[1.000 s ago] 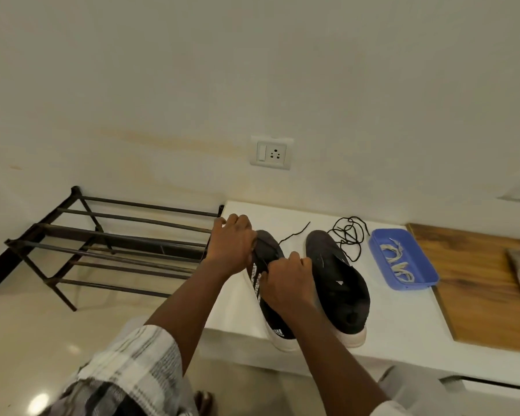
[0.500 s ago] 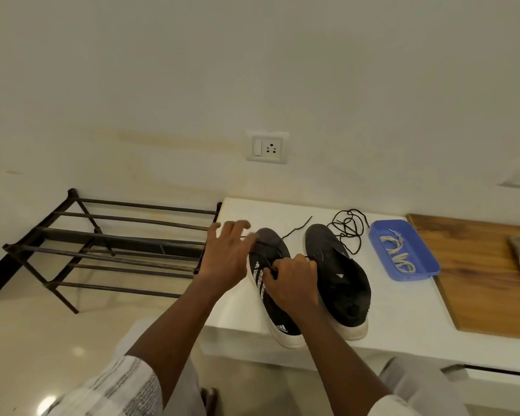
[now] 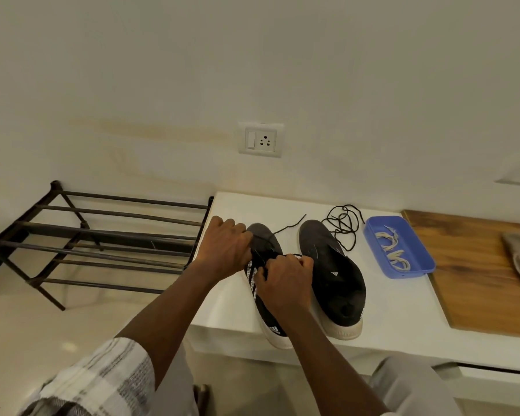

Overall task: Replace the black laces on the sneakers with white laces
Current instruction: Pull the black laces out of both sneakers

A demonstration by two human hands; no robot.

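At frame centre the left hand (image 3: 225, 247) and right hand (image 3: 285, 277) both pinch the black lace (image 3: 263, 254) still threaded in one shoe (image 3: 267, 325). The other shoe (image 3: 333, 283) looks bare, its loose lace (image 3: 342, 223) heaped behind on the tabletop (image 3: 403, 310). White laces (image 3: 394, 255) wait in the tray (image 3: 403, 274), right of centre, so all relacing remains

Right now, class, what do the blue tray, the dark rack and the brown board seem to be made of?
Blue tray: probably plastic, smooth, with uniform colour and thin moulded walls.
Dark rack: likely metal, with thin straight bars and a dull, slightly worn finish.
Brown board: wood or wood-look laminate, with visible grain streaks; I cannot tell which.
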